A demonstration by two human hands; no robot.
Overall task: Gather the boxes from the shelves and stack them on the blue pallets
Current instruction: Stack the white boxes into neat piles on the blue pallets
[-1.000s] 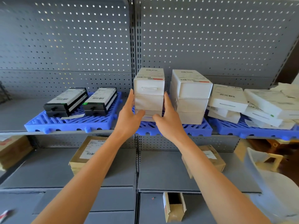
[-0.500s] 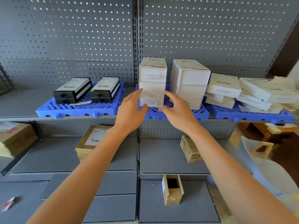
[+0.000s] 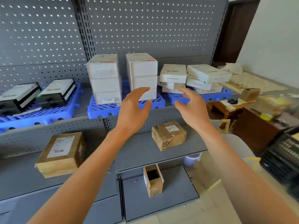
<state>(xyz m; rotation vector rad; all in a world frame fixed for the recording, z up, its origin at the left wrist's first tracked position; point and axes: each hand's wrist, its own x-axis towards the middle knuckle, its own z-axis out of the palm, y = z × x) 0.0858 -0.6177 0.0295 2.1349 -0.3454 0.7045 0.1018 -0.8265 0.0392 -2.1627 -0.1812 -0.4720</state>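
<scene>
Two stacks of three white boxes stand on the middle blue pallet: the left stack and the right stack. My left hand hovers in front of the right stack, fingers relaxed, holding nothing. My right hand is open too, in front of the right blue pallet with its loose pile of white boxes. Two black-and-white boxes lie on the left blue pallet. Brown cardboard boxes sit on the shelf below: a large one and a smaller one.
An open small carton stands on the lowest shelf. To the right are a wooden table with clutter, a yellow tape roll, a black crate and a pale bin. A perforated grey back panel closes the shelf.
Both hands have let go of the left white stack and drawn back and to the right. The view has swung right, showing the table and the wall.
</scene>
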